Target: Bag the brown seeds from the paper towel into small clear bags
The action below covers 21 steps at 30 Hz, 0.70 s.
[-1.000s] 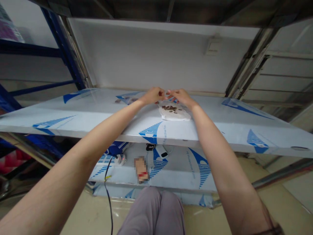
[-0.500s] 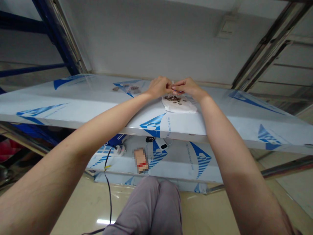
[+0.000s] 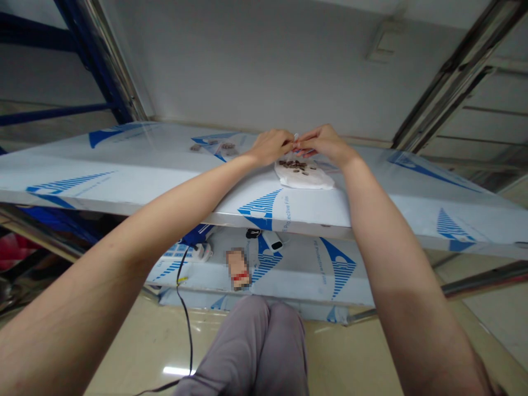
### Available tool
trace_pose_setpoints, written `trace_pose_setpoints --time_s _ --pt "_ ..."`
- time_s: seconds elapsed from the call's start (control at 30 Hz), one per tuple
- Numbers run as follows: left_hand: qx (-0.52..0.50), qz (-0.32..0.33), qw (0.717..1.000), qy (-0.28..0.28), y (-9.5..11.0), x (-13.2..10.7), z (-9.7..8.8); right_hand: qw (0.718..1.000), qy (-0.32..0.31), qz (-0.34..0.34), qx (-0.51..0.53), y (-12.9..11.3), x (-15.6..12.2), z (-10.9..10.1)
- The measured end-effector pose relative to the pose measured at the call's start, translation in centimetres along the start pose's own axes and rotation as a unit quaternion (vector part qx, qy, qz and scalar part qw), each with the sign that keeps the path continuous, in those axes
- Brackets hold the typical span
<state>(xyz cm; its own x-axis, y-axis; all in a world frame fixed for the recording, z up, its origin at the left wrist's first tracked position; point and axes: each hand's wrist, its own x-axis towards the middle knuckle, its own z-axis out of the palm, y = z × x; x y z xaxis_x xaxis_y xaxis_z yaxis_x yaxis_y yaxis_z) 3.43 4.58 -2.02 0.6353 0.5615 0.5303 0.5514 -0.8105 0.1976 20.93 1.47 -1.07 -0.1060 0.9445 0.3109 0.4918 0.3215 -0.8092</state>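
Observation:
My left hand [image 3: 270, 147] and my right hand [image 3: 324, 144] meet above the far edge of a white pad [image 3: 307, 180], fingertips together. Both pinch a small clear plastic piece [image 3: 295, 142], perhaps the edge of a bag, though its shape is hard to tell. Several small dark brown pieces [image 3: 293, 164] lie on the pad just below my fingers. More small brown pieces [image 3: 218, 146] lie on the shelf to the left of my left hand, apart from it.
The pad rests on a steel shelf [image 3: 144, 170] covered in blue-printed protective film. A lower shelf [image 3: 297, 275] holds a white plug [image 3: 202, 252], a black cable [image 3: 182, 286] and a pixelated object with a red band [image 3: 238, 269]. My knees [image 3: 256, 341] sit below.
The view has tilted, so the shelf sits higher in the picture. My hands have drawn closer over the pad and still pinch the clear piece.

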Motion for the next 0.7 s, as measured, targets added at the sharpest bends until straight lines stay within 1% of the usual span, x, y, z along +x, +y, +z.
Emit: trace_pose_setpoints --time_s 0.13,0.27,0.37,0.5,0.6,0.7 --pt "0.040 -0.029 0.999 0.004 0.6 -0.2 -0.4 1.000 0.022 0.004 -0.001 0.0 0.1 0.0" --pt "0.079 -0.043 0.996 0.029 1.0 -0.5 -0.7 0.998 0.053 0.002 -0.026 0.4 0.3 -0.5" --pt "0.098 -0.040 0.994 0.038 0.9 -0.7 -0.6 0.998 0.034 -0.002 -0.053 0.5 0.1 -0.5" --pt "0.105 -0.018 0.994 0.028 0.7 -0.9 -0.4 0.998 -0.007 -0.018 -0.065 0.0 -0.3 0.8" --pt "0.110 -0.012 0.993 0.034 0.8 -1.0 -0.3 0.996 -0.013 -0.046 -0.071 -0.6 -0.5 1.6" --pt "0.111 -0.009 0.993 0.044 0.8 -0.9 -0.3 0.995 -0.013 -0.061 -0.079 -1.1 -0.5 1.5"
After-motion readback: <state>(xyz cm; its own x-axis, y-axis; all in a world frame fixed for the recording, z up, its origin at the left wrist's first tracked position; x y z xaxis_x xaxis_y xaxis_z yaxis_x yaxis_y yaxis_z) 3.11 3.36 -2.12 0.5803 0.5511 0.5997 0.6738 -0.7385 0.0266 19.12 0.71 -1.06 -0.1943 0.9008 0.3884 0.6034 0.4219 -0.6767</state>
